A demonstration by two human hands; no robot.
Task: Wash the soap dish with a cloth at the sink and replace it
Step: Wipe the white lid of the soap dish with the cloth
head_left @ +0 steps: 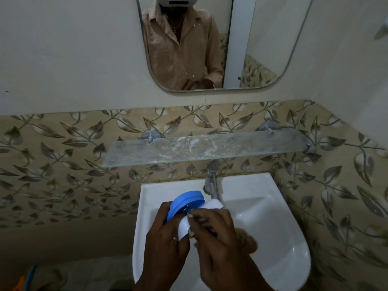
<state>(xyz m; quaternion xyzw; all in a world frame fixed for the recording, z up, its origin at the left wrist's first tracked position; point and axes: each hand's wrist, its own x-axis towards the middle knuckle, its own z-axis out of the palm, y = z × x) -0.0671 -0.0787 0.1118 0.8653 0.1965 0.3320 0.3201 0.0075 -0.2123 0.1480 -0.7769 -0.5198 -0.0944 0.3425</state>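
Tap (212,183) just behind soap dish (186,202)

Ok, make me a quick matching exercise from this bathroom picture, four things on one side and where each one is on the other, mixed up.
Things:
1. soap dish
2. glass shelf
3. tap
4. mirror

Places:
A. on the wall above the shelf
B. at the back rim of the sink
C. held in both hands over the basin
D. bracketed to the leaf-pattern tiles

Pairs: 1-C, 2-D, 3-B, 4-A
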